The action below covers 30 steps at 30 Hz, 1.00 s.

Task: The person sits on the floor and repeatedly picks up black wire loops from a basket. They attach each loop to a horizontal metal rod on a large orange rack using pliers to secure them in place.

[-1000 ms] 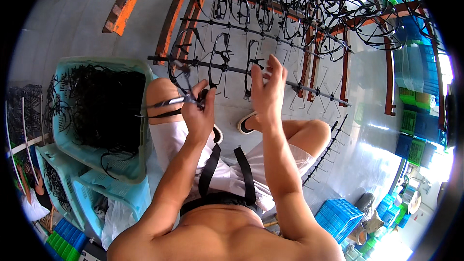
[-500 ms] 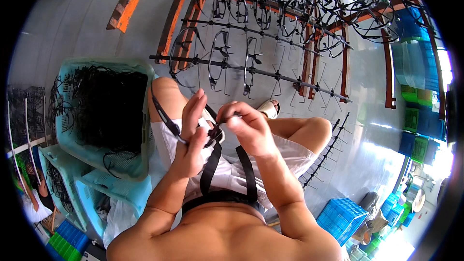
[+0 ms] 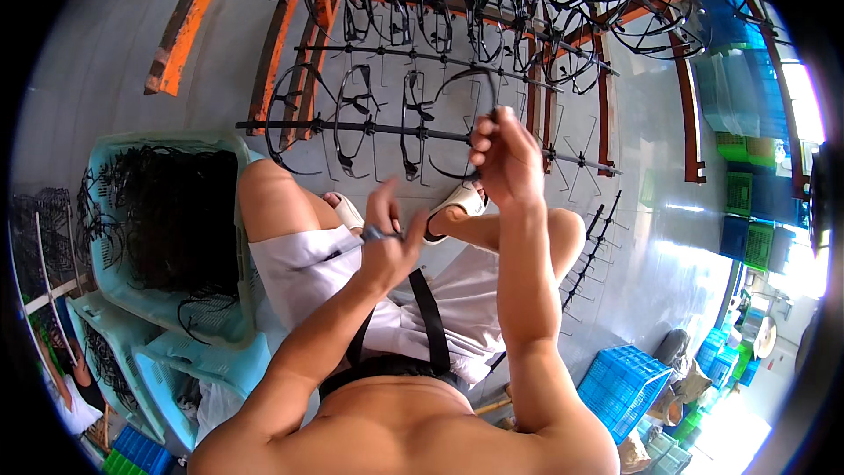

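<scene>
My right hand [image 3: 508, 158] reaches out to a long black rod [image 3: 255, 125] and grips a black eyeglass frame [image 3: 489, 79] there, fingers pinched together. This frame curves beside the rod; whether it is hooked on a wire is hidden by the hand. Nearer my lap, my left hand [image 3: 391, 237] is closed on another dark eyeglass frame [image 3: 330, 255], smeared by motion, with one arm sticking out to the left. To the left of my right hand, several black eyeglass frames [image 3: 410, 119] hang on the same rod. Bare wire hooks [image 3: 580, 185] stick out farther right.
At my left stands a teal bin [image 3: 248, 255] heaped with dark frames. Orange rack bars [image 3: 189, 26] and rods crowded with frames [image 3: 475, 0] fill the far side. Another hooked rod [image 3: 585, 259] lies right of my knee; a blue crate [image 3: 622, 387] stands at lower right.
My hands have parted from in front of my lap. The right one has moved up to the rod with an eyeglass frame; the left stays low, holding another. The view has shifted slightly.
</scene>
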Tool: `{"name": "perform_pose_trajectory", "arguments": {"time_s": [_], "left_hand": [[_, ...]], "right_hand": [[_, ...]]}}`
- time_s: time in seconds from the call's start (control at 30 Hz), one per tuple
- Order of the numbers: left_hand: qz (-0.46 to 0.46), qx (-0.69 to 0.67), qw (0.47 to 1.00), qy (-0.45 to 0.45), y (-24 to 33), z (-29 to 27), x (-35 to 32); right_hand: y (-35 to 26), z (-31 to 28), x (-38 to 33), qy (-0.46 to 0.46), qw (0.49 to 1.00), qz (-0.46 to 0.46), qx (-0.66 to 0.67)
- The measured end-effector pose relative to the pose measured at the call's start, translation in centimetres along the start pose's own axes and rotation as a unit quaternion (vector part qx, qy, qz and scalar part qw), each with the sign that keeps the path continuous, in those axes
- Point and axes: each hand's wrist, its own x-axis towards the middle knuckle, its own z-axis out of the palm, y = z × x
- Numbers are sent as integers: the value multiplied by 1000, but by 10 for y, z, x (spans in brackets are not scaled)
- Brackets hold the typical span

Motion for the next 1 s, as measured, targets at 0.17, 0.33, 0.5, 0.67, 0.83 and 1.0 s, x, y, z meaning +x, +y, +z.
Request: {"name": "perform_pose_trajectory", "arguments": {"time_s": [0.17, 0.33, 0.5, 0.67, 0.83, 1.0], "left_hand": [[-18, 94, 993, 68, -15, 18, 36], [-31, 102, 994, 30, -10, 17, 38], [-32, 93, 995, 21, -9, 16, 38], [-30, 85, 996, 27, -11, 18, 36], [-19, 78, 996, 36, -11, 18, 37], [-35, 77, 995, 56, -9, 20, 39]], "right_hand": [[25, -15, 19, 71, 990, 38, -120], [32, -18, 21, 94, 987, 17, -131], [35, -21, 28, 95, 987, 4, -126], [35, -22, 30, 91, 987, 1, -133], [37, -22, 24, 92, 986, -13, -140], [24, -9, 6, 131, 981, 65, -127]]}}
